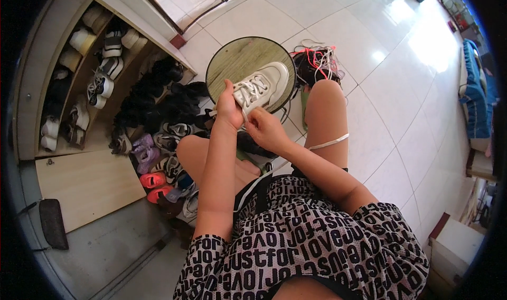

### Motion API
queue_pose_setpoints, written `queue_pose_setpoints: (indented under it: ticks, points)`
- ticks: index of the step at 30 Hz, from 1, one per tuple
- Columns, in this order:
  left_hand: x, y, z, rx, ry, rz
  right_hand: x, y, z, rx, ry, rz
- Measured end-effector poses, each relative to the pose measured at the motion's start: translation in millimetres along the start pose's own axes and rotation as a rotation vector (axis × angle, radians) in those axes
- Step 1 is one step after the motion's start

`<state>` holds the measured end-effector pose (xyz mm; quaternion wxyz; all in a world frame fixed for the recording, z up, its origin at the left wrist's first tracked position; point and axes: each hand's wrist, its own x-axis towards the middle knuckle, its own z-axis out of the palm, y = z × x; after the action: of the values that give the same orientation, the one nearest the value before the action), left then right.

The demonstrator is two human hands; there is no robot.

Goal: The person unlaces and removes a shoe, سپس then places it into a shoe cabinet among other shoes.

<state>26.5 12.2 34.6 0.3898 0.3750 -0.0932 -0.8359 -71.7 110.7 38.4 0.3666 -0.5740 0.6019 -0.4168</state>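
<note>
A white lace-up sneaker [263, 86] lies over a round wood-grain stool top [229, 62], its toe pointing to the upper right. White lace crosses its front in several rows. My left hand [231, 107] grips the sneaker around its heel end, thumb up. At the shoe's ankle opening, my right hand [263, 127] has its fingers pinched together on a white lace [244, 115]. Another pale strap or lace [328, 142] lies across my right thigh. The sneaker's heel is hidden by my left hand.
A heap of loose laces [321, 62] lies on a dark object beyond the stool. At left stands an open shoe cabinet [89, 66] with several shoes; more shoes, including a coral pair [153, 180], crowd the floor beside my left knee. A blue cloth [475, 90] is at far right.
</note>
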Motion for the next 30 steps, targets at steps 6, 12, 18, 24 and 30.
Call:
queue_pose_setpoints:
  ticks: [6, 12, 18, 24, 30]
  points:
    - [5.8, 0.5, -1.7, -0.004, -0.014, 0.018, -12.7, -20.0, 1.9, 0.144, -0.35, -0.145]
    - [9.2, -1.2, -7.1, -0.013, -0.014, 0.036, -14.7, -28.6, -7.2, 0.216, -0.409, -0.171]
    - [-0.4, 1.6, 5.4, 0.001, -0.016, 0.006, -14.2, -39.0, -10.3, 0.201, -0.418, -0.188]
    - [-4.8, 3.8, 10.3, 0.01, -0.075, -0.027, -13.1, -58.1, -42.2, 0.394, -0.468, -0.256]
    - [-9.6, 2.2, -2.6, 0.036, -0.148, -0.052, 11.5, -94.3, -130.7, 0.639, -0.104, -0.273]
